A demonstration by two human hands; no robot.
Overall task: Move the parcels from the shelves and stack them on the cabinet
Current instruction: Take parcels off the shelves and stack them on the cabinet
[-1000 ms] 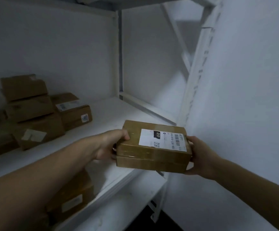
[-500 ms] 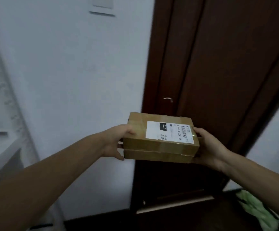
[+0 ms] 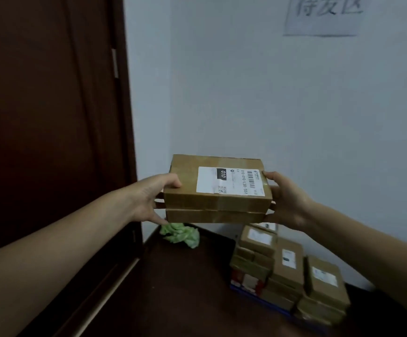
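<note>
As hands (image 3: 149,198) (image 3: 287,200) hold its ends, the parcel (image 3: 188,190) lies lengthwise left-to-right.

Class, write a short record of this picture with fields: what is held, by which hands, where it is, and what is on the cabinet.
Held: labelled parcel, with a thinner box apparently under it
Grip: left hand and right hand, one at each end
Position: in the air, not yet on the cabinet
On cabinet: stacked parcels, crumpled green item
Left: dark door
</note>
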